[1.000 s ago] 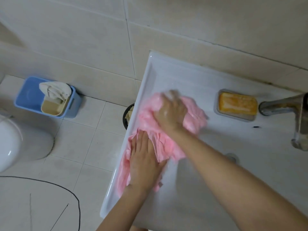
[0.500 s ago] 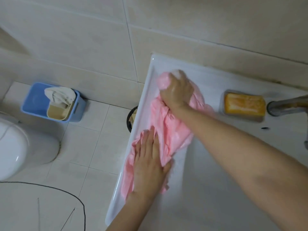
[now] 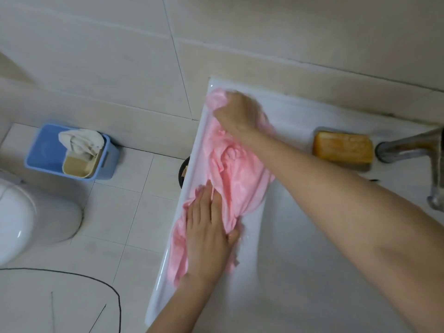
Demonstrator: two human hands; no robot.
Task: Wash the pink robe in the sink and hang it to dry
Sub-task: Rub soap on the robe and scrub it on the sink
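Note:
The wet pink robe [image 3: 230, 169] lies stretched along the left rim of the white sink [image 3: 300, 260]. My left hand [image 3: 207, 231] presses flat on its near end, fingers straight. At the sink's far left corner, my right hand [image 3: 236, 111] grips the robe's far end in a bunch, its fingers curled into the cloth. My right forearm crosses the basin and hides part of it.
An orange soap bar [image 3: 343, 147] sits on the back ledge beside a metal tap [image 3: 413, 150]. On the tiled floor at the left stand a blue bin [image 3: 45, 155] holding a white cloth, a white toilet [image 3: 26, 219], and a dark round object [image 3: 183, 173] under the sink's edge.
My right hand has pushed the bunched robe away from me, from the sink's middle to its far left corner, stretching the cloth out. My left hand has stayed pressed on the near end.

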